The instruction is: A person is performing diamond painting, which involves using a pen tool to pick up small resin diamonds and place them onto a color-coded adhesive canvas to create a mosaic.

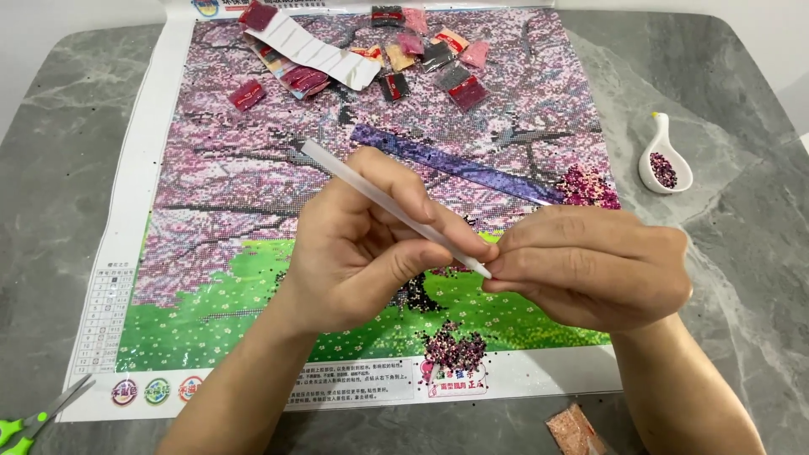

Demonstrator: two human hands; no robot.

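A grey marble surface (742,253) carries the canvas (253,202), bead bags (438,59), a spoon-shaped tray (664,164) and scissors (34,421). The left hand (354,253) pinches a white pen (371,198); the right hand (590,265) pinches its tip.

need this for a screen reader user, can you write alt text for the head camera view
Two bare hands meet over a diamond painting canvas of pink blossom trees on a grey marble table: the left hand holds a white pen, its tip at the right hand fingertips. Small bead packets lie along the canvas top; a white tray sits right.
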